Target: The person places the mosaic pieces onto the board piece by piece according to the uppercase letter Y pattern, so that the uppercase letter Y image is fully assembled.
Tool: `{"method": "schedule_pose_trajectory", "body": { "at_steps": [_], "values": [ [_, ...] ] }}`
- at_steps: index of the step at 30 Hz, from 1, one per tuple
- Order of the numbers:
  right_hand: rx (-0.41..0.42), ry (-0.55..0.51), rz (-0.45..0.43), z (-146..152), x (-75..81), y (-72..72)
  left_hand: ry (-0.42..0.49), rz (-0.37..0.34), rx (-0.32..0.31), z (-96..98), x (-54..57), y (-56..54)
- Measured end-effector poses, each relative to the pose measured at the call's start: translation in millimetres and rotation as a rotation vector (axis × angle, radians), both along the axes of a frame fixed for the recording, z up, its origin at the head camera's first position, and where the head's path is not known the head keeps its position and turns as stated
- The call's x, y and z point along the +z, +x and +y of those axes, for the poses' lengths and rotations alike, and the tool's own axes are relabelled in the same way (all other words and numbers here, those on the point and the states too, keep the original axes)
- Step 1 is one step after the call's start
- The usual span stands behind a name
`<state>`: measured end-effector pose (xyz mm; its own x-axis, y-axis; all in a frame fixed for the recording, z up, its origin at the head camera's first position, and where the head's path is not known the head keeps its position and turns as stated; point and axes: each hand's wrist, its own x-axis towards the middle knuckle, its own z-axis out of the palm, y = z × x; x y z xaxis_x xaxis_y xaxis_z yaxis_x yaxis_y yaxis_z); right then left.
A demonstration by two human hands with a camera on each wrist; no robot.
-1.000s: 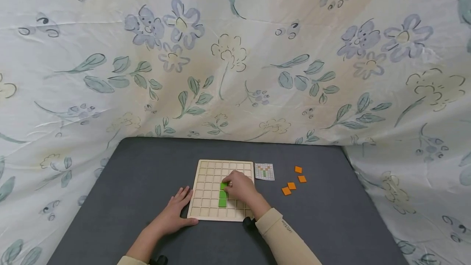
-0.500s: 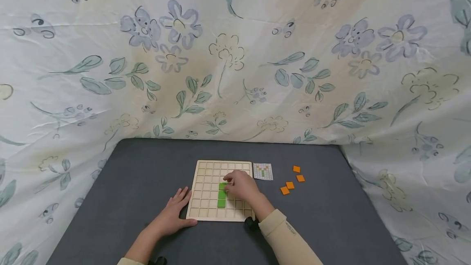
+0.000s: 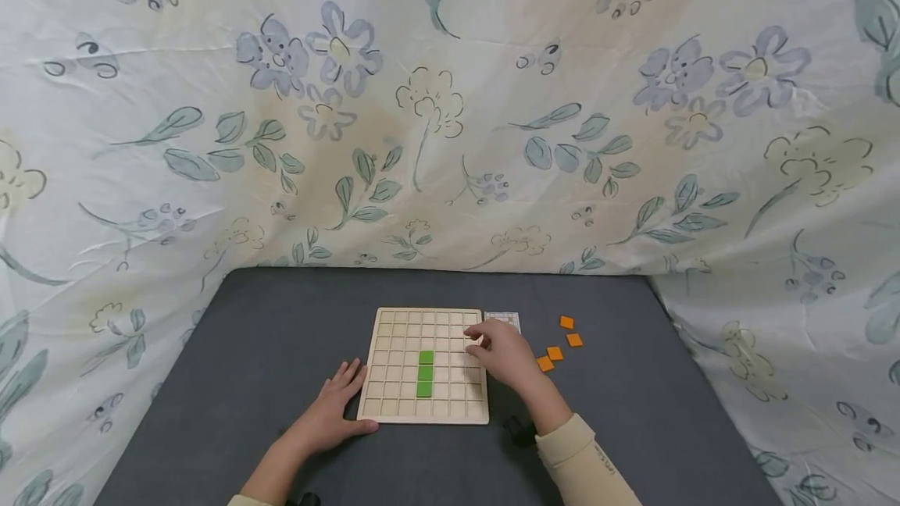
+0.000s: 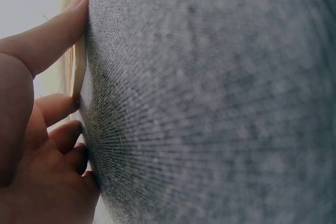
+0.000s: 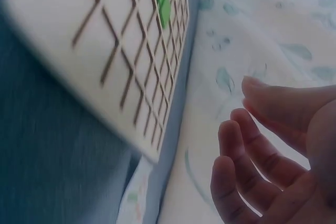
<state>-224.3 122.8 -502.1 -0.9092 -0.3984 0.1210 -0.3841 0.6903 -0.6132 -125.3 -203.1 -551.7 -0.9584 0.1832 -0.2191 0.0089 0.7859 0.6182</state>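
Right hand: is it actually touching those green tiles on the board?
Apart. The head view shows it: bare squares of the wooden board lie between the right hand's fingertips and the green tiles.

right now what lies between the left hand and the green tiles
Just a bare stretch of the wooden grid board, visible in the head view.
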Motion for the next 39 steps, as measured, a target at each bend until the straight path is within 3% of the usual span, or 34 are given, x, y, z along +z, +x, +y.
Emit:
{"method": "schedule_pose_trajectory", "body": {
  "at_steps": [11, 18, 24, 30, 39],
  "values": [
    [-0.185, -0.053, -0.048, 59.0, 0.2, -5.0, -0.001, -0.006, 0.001, 0.4, -1.3, -1.2],
    [-0.214, -0.057, -0.066, 93.2, -3.6, -6.9, -0.005, 0.01, 0.016, 0.6, -1.8, -1.3],
    [-0.258, 0.011, -0.06, 120.7, -11.7, -8.5, -0.009, -0.001, 0.016, 2.0, -2.6, -0.5],
    [-0.314, 0.052, -0.113, 150.4, -23.4, -18.4, -0.02, -0.003, 0.035, 6.6, -3.7, 7.0],
    [-0.351, 0.079, -0.174, 168.5, -41.0, -28.8, -0.014, -0.003, 0.035, 6.4, -5.7, 7.7]
  ]
}}
